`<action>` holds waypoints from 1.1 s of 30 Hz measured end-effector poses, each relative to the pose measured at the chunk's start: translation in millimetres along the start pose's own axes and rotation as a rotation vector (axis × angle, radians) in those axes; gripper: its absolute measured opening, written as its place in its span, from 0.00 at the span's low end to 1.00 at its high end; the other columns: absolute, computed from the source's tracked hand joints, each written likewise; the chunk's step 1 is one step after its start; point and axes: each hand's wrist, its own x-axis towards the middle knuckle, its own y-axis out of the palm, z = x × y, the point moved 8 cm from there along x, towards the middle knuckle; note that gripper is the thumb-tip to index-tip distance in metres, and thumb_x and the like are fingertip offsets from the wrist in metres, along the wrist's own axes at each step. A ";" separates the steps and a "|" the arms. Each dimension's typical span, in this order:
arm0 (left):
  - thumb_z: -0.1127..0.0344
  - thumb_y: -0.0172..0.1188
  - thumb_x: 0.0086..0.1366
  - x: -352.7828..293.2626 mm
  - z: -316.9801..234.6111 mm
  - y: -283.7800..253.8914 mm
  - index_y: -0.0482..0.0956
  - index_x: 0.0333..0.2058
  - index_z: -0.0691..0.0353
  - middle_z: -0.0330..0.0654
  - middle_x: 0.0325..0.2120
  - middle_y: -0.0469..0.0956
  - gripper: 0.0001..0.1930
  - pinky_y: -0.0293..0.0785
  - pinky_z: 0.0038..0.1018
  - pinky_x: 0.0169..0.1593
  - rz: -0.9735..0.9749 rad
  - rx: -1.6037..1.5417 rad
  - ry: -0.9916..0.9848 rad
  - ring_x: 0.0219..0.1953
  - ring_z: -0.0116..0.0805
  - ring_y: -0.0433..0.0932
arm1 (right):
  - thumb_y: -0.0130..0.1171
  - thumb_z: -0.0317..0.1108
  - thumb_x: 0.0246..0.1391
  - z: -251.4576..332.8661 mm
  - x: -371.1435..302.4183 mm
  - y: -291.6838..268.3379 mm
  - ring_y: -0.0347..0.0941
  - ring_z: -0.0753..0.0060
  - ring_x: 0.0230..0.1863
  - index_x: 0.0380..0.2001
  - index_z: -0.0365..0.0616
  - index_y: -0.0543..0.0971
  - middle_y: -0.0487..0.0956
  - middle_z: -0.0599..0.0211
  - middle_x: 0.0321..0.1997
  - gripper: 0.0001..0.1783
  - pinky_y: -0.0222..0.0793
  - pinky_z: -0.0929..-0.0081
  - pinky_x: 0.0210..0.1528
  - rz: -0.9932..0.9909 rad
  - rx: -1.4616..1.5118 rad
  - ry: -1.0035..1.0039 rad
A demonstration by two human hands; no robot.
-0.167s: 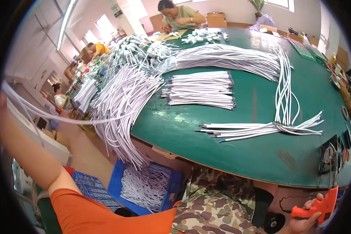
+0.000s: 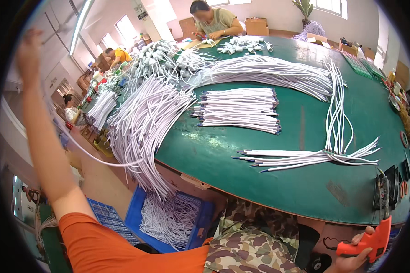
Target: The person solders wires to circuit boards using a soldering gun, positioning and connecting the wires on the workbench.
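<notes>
My left hand [image 2: 29, 52] is raised high at the far left, its fingers blurred. A thin white cable [image 2: 89, 154] hangs in a curve from near that hand down to a thick bundle of white cables [image 2: 141, 118] draped over the table edge; the fingers appear closed on it. At the lower right, my right hand [image 2: 353, 260] grips a red pistol-shaped soldering gun [image 2: 373, 241], whose dark barrel points up beside the table's edge. Nearby on the tabletop, a small group of white cables [image 2: 296, 159] lies with dark stripped ends pointing left, meeting other cables at a crossing.
The green table [image 2: 241, 191] also carries a neat stack of short cables [image 2: 239, 109], a long bundle [image 2: 269, 70] and a heap of white connectors [image 2: 155, 61]. A blue crate [image 2: 202, 223] of cables stands below. Across the table a person [image 2: 214, 22] works.
My left arm has swung upward, raising the hand; the cable now hangs lower and further from the table. The right hand with the soldering gun has shifted slightly left. The view has tilted a little.
</notes>
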 end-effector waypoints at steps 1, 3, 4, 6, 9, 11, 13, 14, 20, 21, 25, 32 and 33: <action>0.54 0.52 0.71 -16.7 7.1 33.6 0.75 0.44 0.57 0.43 0.35 0.81 0.14 0.73 0.35 0.43 -0.016 0.006 0.051 0.38 0.40 0.79 | 0.55 0.61 0.60 3.6 -1.6 6.0 0.71 0.66 0.32 0.59 0.27 0.63 0.74 0.53 0.40 0.44 0.73 0.70 0.34 -0.029 -0.081 -0.032; 0.47 0.49 0.71 -67.3 24.4 115.5 0.74 0.48 0.49 0.46 0.37 0.82 0.16 0.75 0.43 0.45 0.013 0.223 0.027 0.41 0.53 0.80 | 0.53 0.62 0.60 8.8 -1.5 14.1 0.70 0.67 0.30 0.57 0.23 0.64 0.74 0.53 0.38 0.45 0.71 0.73 0.33 -0.064 -0.161 -0.077; 0.53 0.52 0.71 -98.5 35.7 157.5 0.73 0.49 0.49 0.48 0.38 0.81 0.13 0.75 0.46 0.43 0.123 0.214 -0.081 0.41 0.55 0.79 | 0.53 0.62 0.61 9.2 -2.9 17.7 0.70 0.68 0.29 0.58 0.25 0.64 0.74 0.53 0.39 0.44 0.71 0.74 0.33 -0.038 -0.196 -0.067; 0.60 0.54 0.69 -169.1 12.3 227.1 0.73 0.51 0.56 0.49 0.40 0.79 0.15 0.75 0.45 0.45 0.296 0.005 0.103 0.41 0.54 0.79 | 0.53 0.62 0.61 7.4 -6.1 15.6 0.69 0.68 0.29 0.58 0.26 0.64 0.74 0.53 0.40 0.44 0.71 0.74 0.33 -0.012 -0.236 -0.055; 0.49 0.67 0.58 -325.4 -4.6 321.5 0.69 0.62 0.50 0.50 0.58 0.70 0.34 0.66 0.44 0.61 1.044 0.228 0.122 0.61 0.49 0.69 | 0.53 0.62 0.60 -7.3 -13.2 -7.5 0.69 0.69 0.29 0.60 0.29 0.64 0.74 0.51 0.43 0.44 0.70 0.75 0.33 -0.075 -0.257 0.034; 0.48 0.66 0.58 -414.6 -2.8 332.8 0.56 0.69 0.45 0.47 0.68 0.59 0.43 0.53 0.59 0.66 1.245 0.375 0.051 0.71 0.51 0.52 | 0.56 0.57 0.59 -18.4 -13.9 -13.3 0.69 0.68 0.29 0.62 0.31 0.62 0.74 0.49 0.46 0.42 0.70 0.75 0.32 0.018 -0.110 0.079; 0.47 0.64 0.60 -448.5 0.1 338.1 0.60 0.67 0.48 0.50 0.68 0.58 0.39 0.49 0.58 0.68 1.173 0.474 0.103 0.72 0.52 0.51 | 0.53 0.54 0.63 -22.2 -19.2 -18.9 0.67 0.73 0.32 0.61 0.33 0.62 0.74 0.53 0.50 0.37 0.67 0.78 0.35 0.026 -0.069 0.098; 0.48 0.63 0.61 -454.3 1.8 340.6 0.61 0.67 0.49 0.50 0.68 0.58 0.37 0.48 0.58 0.69 1.115 0.457 0.137 0.72 0.52 0.50 | 0.48 0.52 0.67 -21.7 -21.9 -20.3 0.66 0.79 0.34 0.60 0.35 0.63 0.74 0.58 0.54 0.32 0.64 0.81 0.39 0.010 -0.072 0.100; 0.58 0.66 0.59 -452.7 11.2 362.3 0.69 0.60 0.55 0.50 0.66 0.60 0.30 0.43 0.55 0.71 1.057 0.369 0.284 0.72 0.54 0.49 | 0.52 0.48 0.65 -17.8 -19.0 -8.3 0.73 0.75 0.32 0.58 0.33 0.64 0.75 0.49 0.51 0.30 0.72 0.79 0.34 -0.072 -0.097 0.037; 0.59 0.66 0.59 -449.2 8.9 363.7 0.70 0.58 0.56 0.50 0.66 0.60 0.29 0.43 0.56 0.71 1.028 0.367 0.226 0.72 0.54 0.49 | 0.52 0.47 0.65 -18.8 -17.5 -4.5 0.73 0.74 0.32 0.57 0.32 0.64 0.75 0.49 0.50 0.30 0.73 0.78 0.34 -0.042 -0.088 0.054; 0.60 0.66 0.59 -431.9 -55.0 369.1 0.74 0.54 0.57 0.52 0.67 0.58 0.24 0.44 0.58 0.70 0.949 0.439 0.161 0.72 0.53 0.48 | 0.50 0.47 0.66 -12.3 -14.2 -3.7 0.72 0.76 0.29 0.55 0.34 0.66 0.76 0.52 0.47 0.27 0.72 0.78 0.30 0.013 -0.135 -0.029; 0.74 0.67 0.55 -417.3 -397.4 283.8 0.78 0.46 0.64 0.49 0.43 0.81 0.18 0.73 0.38 0.52 0.820 -0.867 0.283 0.46 0.50 0.78 | 0.52 0.49 0.65 -25.9 -17.7 -15.6 0.73 0.75 0.29 0.55 0.33 0.66 0.76 0.51 0.47 0.28 0.72 0.77 0.31 -0.048 -0.122 0.046; 0.71 0.68 0.56 -433.5 -442.6 260.2 0.78 0.49 0.63 0.49 0.44 0.80 0.21 0.73 0.38 0.51 0.937 -1.039 0.313 0.47 0.49 0.78 | 0.52 0.49 0.65 -28.4 -18.9 -13.8 0.73 0.75 0.29 0.55 0.33 0.66 0.76 0.51 0.47 0.28 0.73 0.77 0.31 -0.033 -0.108 0.060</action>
